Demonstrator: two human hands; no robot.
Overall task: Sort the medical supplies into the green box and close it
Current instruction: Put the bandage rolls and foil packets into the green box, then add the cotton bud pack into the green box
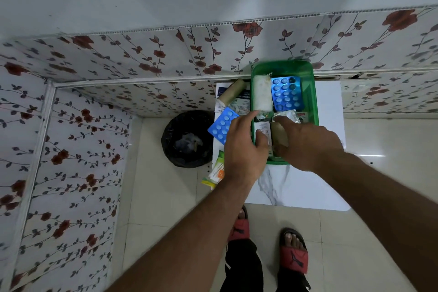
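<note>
The green box (310,92) stands open on a white table (296,185). In it lie a white gauze roll (262,92), a blue blister pack (286,93) and crumpled silver foil (288,116). My left hand (244,149) reaches over the box's left wall, its thumb on a small white carton (263,129) inside. My right hand (308,142) is over the near end of the box, with index finger and thumb around a tan bandage roll (279,135). Outside the box on the left lie a second blue blister pack (221,125) and another tan roll (231,95).
A printed leaflet (241,102) lies under the outer tan roll. Small green and orange packets (216,172) hang over the table's left edge. A black bin (187,140) stands on the floor left of the table. Flowered wall panels enclose the corner.
</note>
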